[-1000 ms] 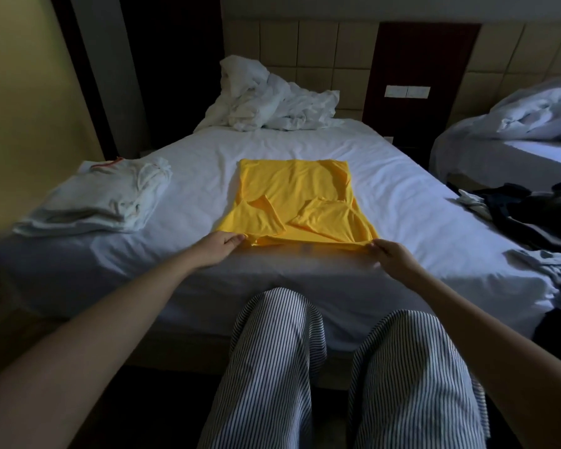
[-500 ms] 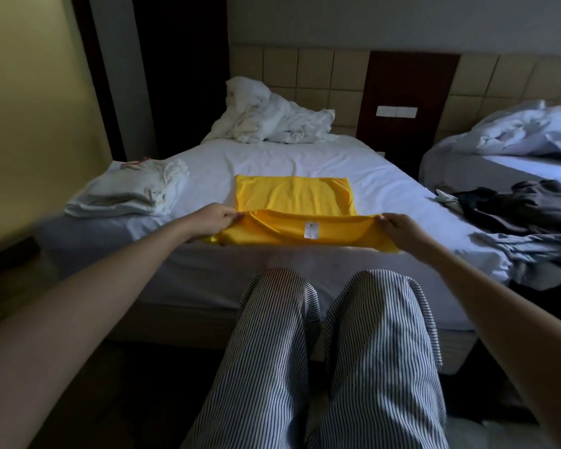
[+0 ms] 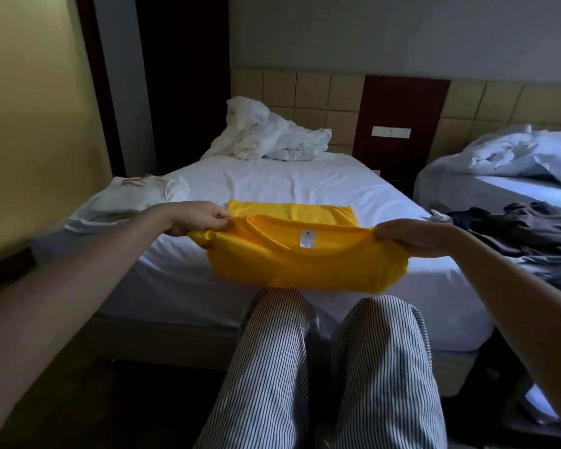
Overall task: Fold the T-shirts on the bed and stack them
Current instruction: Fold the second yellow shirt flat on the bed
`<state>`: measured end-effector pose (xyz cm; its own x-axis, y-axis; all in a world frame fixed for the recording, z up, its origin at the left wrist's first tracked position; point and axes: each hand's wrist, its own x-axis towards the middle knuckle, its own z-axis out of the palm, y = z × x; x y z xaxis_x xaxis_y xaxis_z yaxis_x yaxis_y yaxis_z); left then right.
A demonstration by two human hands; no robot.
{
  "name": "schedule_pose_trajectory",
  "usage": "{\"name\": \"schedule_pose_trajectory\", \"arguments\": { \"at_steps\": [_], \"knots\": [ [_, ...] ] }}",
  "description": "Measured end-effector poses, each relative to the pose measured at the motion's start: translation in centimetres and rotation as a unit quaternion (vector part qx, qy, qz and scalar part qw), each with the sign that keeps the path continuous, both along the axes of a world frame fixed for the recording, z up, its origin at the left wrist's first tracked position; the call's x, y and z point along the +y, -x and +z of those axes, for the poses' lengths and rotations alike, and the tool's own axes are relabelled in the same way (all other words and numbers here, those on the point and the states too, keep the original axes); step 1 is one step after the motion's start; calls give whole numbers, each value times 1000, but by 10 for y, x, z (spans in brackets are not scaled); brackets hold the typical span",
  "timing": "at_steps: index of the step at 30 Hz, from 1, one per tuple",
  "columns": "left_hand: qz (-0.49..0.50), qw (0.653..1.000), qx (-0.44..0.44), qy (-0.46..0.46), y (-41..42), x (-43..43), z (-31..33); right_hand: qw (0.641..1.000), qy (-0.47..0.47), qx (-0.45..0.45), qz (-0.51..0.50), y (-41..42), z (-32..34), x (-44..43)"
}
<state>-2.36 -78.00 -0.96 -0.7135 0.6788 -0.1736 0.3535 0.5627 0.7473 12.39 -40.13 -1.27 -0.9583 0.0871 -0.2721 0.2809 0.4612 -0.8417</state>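
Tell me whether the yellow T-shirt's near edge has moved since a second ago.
Yes. The left hand and right hand have lifted the yellow T-shirt by its near edge off the bed, up and toward the headboard.

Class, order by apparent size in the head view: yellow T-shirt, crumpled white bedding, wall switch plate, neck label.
1. yellow T-shirt
2. crumpled white bedding
3. wall switch plate
4. neck label, smallest-looking despite being nearer the camera
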Motion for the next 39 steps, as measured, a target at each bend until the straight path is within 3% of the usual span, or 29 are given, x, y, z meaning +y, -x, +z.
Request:
{"name": "schedule_pose_trajectory", "arguments": {
  "at_steps": [4, 8, 11, 14, 21, 25, 31, 37, 39],
  "knots": [
    [97, 976, 193, 21, 35, 31, -7, 999, -21, 5, -24, 40, 6, 2],
    [162, 946, 282, 19, 85, 65, -15, 983, -150, 80, -72, 102, 9, 17],
    [202, 934, 293, 26, 128, 85, -21, 967, -181, 132, -118, 159, 6, 31],
    [243, 921, 302, 45, 172, 103, -30, 938, -273, 169, -130, 217, -4, 44],
    [301, 912, 267, 80, 280, 143, -53, 914, -343, 159, -146, 333, -45, 78],
    [322, 911, 231, 114, 309, 163, -104, 885, -436, 125, -110, 359, -106, 85],
    [390, 879, 269, 60, 325, 164, -132, 872, -404, 225, -160, 367, -135, 98],
    [399, 882, 252, -12, 338, 154, -121, 886, -339, 228, -219, 375, -123, 107],
    [396, 881, 259, 5, 341, 150, -122, 889, -348, 220, -201, 378, -128, 112]
  ]
}}
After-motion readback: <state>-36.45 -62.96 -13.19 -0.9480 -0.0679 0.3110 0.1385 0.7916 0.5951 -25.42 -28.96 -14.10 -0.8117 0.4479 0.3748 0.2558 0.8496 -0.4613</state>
